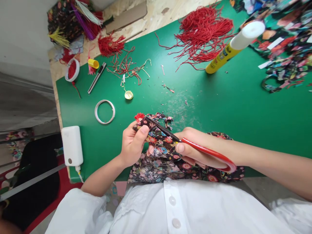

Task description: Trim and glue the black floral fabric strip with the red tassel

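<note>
My left hand (133, 144) pinches the upper edge of a piece of black floral fabric (165, 159) that hangs over the near edge of the green table (219, 107). My right hand (195, 148) grips red-handled scissors (209, 152). Their dark blades (158, 126) point up and to the left and lie against the fabric right by my left thumb. I cannot tell whether the blades are apart or together.
A yellow glue bottle with a white cap (234, 45) lies at the back right beside a heap of red cords (204, 32). Floral scraps (285, 45) fill the far right. A tape ring (104, 111), white power bank (71, 145), utility knife (97, 78) and small yellow cap (128, 95) lie at left.
</note>
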`<act>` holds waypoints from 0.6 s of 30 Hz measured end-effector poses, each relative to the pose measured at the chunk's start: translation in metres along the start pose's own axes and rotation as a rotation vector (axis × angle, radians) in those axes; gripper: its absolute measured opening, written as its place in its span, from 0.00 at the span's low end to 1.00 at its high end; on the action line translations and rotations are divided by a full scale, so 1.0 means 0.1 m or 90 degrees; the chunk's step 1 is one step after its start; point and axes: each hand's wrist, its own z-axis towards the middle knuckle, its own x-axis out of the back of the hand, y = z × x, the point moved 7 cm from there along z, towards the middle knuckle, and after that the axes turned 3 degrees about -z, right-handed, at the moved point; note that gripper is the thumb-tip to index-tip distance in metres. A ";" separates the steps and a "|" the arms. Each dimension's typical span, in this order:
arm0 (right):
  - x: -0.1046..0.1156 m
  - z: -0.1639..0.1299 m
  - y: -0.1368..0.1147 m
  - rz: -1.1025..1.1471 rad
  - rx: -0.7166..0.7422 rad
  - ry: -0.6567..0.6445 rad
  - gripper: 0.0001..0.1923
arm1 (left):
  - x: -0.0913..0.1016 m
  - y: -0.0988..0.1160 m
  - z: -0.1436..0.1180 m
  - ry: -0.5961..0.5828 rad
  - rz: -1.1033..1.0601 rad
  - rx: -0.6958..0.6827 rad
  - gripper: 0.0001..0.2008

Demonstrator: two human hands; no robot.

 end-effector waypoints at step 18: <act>-0.02 -0.07 -0.09 0.051 0.109 -0.039 0.36 | 0.00 0.03 0.02 0.010 -0.020 -0.001 0.17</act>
